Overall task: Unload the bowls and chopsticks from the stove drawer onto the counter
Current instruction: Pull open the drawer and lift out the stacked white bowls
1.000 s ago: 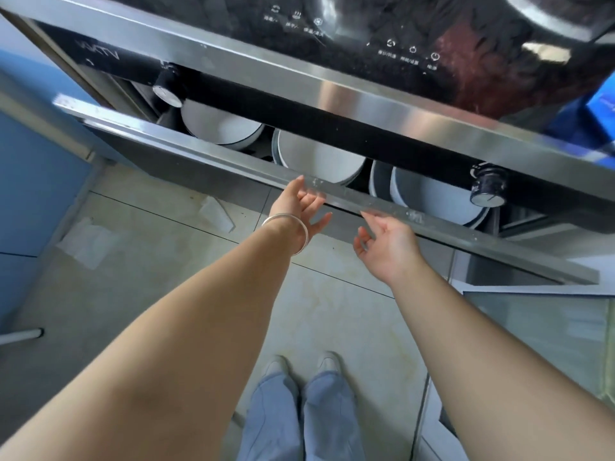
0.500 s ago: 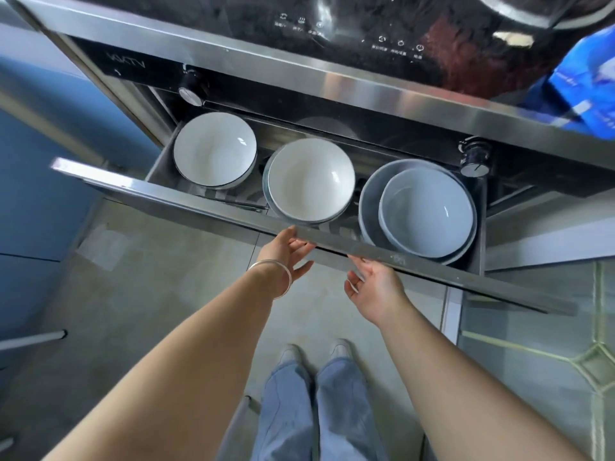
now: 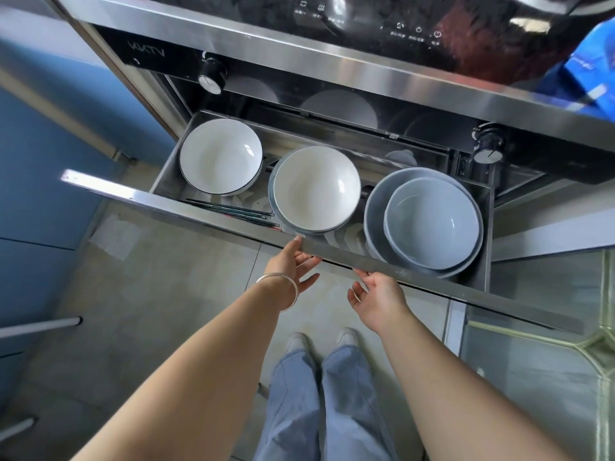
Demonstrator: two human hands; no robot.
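Head view shows the stove drawer (image 3: 332, 251) now drawn well out compared with a second ago, when only slivers of the dishes showed; both hands sit under its front rail, left hand (image 3: 293, 264) at about 6 o'clock with fingers loosely spread and touching the rail, right hand (image 3: 376, 294) just beside it with fingers relaxed, gripping nothing. Inside lie a white bowl (image 3: 220, 156) at 10 o'clock, a second white bowl (image 3: 316, 189) at centre, nested grey bowls (image 3: 432, 221) at 3 o'clock, and dark chopsticks (image 3: 233, 209) along the front at 9 o'clock. Opening looks done, so lifting items to the table should be next.
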